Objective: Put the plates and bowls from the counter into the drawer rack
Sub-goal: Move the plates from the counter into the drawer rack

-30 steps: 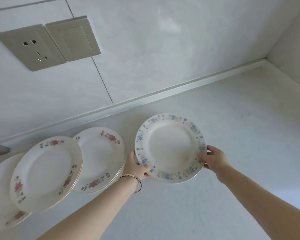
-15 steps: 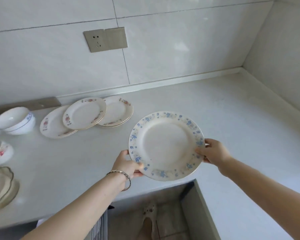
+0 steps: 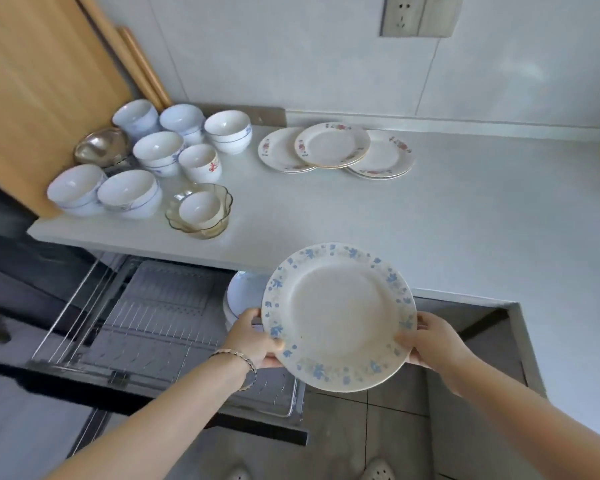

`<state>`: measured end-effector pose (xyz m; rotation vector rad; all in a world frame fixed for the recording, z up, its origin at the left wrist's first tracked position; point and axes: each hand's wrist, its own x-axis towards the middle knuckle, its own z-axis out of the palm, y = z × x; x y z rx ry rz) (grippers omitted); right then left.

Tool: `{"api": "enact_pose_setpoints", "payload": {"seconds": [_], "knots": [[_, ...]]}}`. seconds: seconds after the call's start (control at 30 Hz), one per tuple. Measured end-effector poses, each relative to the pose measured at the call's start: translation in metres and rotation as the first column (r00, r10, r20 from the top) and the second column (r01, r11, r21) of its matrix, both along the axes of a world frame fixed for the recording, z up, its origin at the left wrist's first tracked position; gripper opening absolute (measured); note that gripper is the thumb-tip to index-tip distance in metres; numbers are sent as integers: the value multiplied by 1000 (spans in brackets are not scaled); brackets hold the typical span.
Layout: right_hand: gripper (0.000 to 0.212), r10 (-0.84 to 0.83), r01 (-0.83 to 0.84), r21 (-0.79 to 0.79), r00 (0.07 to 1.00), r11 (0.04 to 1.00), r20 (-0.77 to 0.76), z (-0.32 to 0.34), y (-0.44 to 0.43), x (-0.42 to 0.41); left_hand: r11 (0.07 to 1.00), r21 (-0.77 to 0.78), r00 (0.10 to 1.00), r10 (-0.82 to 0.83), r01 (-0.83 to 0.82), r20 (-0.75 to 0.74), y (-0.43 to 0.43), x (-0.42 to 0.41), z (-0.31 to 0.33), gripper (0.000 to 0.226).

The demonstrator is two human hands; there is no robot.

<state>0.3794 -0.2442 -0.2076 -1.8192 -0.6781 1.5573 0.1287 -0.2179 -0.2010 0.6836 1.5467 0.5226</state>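
Note:
I hold a white plate with a blue flower rim [image 3: 338, 315] in front of the counter edge, above the right end of the pulled-out wire drawer rack [image 3: 153, 323]. My left hand [image 3: 253, 339] grips its left rim and my right hand [image 3: 430, 342] grips its right rim. Another white plate [image 3: 245, 292] stands in the rack just behind the held one, partly hidden. On the counter [image 3: 465, 230] lie overlapping red-flowered plates [image 3: 333, 145] and several white bowls [image 3: 158, 154].
An amber glass bowl [image 3: 222, 202] holding a small white bowl sits near the counter's front edge. A metal bowl [image 3: 101, 147] and a wooden board [image 3: 39, 81] stand at the far left. A wall socket [image 3: 416, 15] is above. My feet show on the floor tiles below.
I lifted the blue-rimmed plate off the counter and brought it toward me and down over the open drawer rack. My view turned left, showing the bowls and rack.

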Motion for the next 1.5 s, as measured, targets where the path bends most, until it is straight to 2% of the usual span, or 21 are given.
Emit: {"api": "enact_pose_setpoints", "payload": {"seconds": [0.07,0.27,0.43,0.53,0.77,0.93,1.0,1.23,1.33,1.5], "knots": [[22,31,-31,-23,999,999,-13,-10,-2,-48,999,-16,1000,30,-30,-6,-10,-48,-5,38],[26,45,-48,-103,998,994,-33,-37,-6,-190,993,-80,996,81,-84,-49,-22,-186,-25,47],[20,22,-28,-180,999,983,-35,-64,1,-271,990,-111,993,79,-89,-88,-15,-263,-39,47],[19,21,-30,-200,999,979,-46,-83,12,-304,988,-133,990,60,-77,-125,0,-296,-50,57],[31,-12,-16,-239,993,971,-114,-132,68,-359,971,-214,980,62,-103,-188,57,-348,-88,64],[26,14,-40,-271,995,962,-96,-169,113,-388,960,-256,976,58,-112,-210,104,-376,-134,71],[31,6,-28,-291,997,956,-77,-192,127,-396,956,-275,978,47,-103,-203,122,-384,-158,74],[45,-172,158,-389,985,908,-3,-275,149,-439,955,-291,971,-115,49,-212,180,-416,-260,68],[52,-300,257,-433,953,864,-34,-307,153,-454,949,-298,958,-178,106,-226,196,-428,-295,68],[49,-392,333,-427,918,841,-57,-345,164,-468,952,-264,951,-217,155,-222,221,-436,-337,71]]}}
